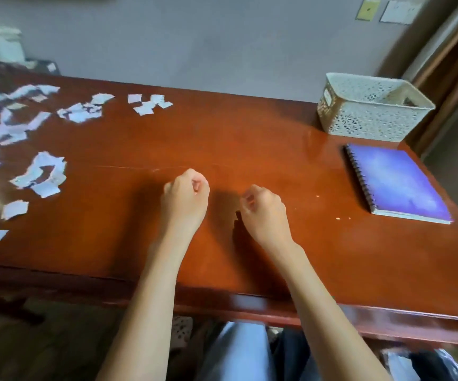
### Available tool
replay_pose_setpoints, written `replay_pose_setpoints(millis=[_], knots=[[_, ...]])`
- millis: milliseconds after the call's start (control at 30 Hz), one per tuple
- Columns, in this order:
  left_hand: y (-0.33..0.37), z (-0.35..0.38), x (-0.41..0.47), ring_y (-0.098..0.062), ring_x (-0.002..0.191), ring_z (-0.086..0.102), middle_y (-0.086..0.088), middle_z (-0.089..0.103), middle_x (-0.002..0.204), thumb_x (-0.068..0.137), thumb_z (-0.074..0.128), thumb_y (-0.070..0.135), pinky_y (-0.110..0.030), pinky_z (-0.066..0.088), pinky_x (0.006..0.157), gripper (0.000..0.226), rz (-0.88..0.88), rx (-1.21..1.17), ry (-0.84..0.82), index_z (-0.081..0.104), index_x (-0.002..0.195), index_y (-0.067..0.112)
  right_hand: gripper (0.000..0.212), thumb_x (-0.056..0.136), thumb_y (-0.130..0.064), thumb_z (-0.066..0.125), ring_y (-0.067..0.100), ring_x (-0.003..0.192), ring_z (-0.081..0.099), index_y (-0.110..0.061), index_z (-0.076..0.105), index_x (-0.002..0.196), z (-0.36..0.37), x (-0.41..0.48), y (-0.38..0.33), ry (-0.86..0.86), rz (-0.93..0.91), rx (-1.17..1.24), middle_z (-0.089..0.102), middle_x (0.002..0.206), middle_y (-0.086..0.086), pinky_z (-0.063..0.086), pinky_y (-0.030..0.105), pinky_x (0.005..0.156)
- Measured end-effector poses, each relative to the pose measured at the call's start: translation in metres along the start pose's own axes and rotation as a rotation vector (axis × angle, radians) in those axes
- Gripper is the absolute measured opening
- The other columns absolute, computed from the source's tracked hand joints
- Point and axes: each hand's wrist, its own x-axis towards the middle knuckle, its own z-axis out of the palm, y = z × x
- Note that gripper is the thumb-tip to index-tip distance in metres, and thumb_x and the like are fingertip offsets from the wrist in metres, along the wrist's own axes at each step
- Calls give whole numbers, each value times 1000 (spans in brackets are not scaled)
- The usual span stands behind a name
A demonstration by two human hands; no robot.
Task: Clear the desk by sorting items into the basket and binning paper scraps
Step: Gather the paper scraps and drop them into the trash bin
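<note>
Reddish-brown wooden desk (pixel 249 138) is filling most of the view, with a grey wall running behind it. We're seeing 2 bare forearms reaching in over the near edge.

Left hand (pixel 185 196) is hanging over the middle of the desk, fingers curled tight into the palm, nothing showing in the fist. Right hand (pixel 266 213) is sitting just beside it, slightly nearer to us, fingers also curled in against the thumb, nothing visible between them. The 2 hands are not touching each other. We can't tell whether either is touching the wood; a dark shadow is lying under the right one.

Paper scraps (pixel 43 174), torn and white, are lying scattered over the left part of the desk: a dense patch at the far left, a small group further right along the back, a few loose ones toward the near left edge. All are well apart from both hands.

White perforated basket (pixel 370 111) is standing upright at the far right corner; we can't make out its contents. Purple spiral-bound notebook (pixel 398 182) is lying closed and flat just in front of it, spine facing left.

2 wall plates (pixel 368 9) are showing at upper right.
</note>
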Motion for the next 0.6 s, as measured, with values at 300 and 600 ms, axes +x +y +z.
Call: replay_pose_setpoints(millis=[300,600], knots=[[-42,-77,97,-24,120,52,-8,55,131,98,41,17,-32,46,97,31,-279,121,-99,54,126,11,24,92,-8,41,38,106,58,-1,60,106,36,93,-133,-376,-79,-29,61,110,19,46,37,80],[-125,-174,91,-32,133,30,-15,23,150,95,48,17,-43,39,104,53,-825,238,-92,26,144,17,55,93,-2,34,35,137,36,-15,28,145,90,89,-248,-880,-190,-172,21,155,8,36,41,108]])
